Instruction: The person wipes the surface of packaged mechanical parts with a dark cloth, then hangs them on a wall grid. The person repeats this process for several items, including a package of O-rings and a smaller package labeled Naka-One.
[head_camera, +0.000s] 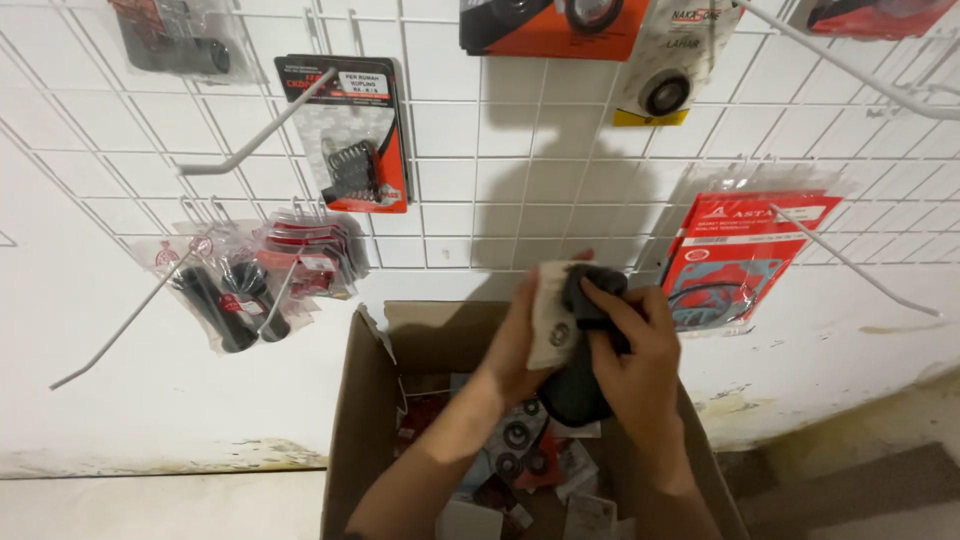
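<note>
Both of my hands hold one packaged black rubber part (578, 392) above an open cardboard box (352, 420). My left hand (522, 340) grips the pale card end of the package (552, 312) from the left. My right hand (630, 360) wraps over the black part from the right, fingers pressing its top. The package sits in front of a white wire grid (480, 160) mounted on the wall.
The box holds several small packets of seals and rings (520, 445). On the grid hang a spring pack (355, 140), black handle grips in bags (230, 295), red gasket packs (735, 255) and other packets. Long bare hooks (255, 135) (855, 265) stick out toward me.
</note>
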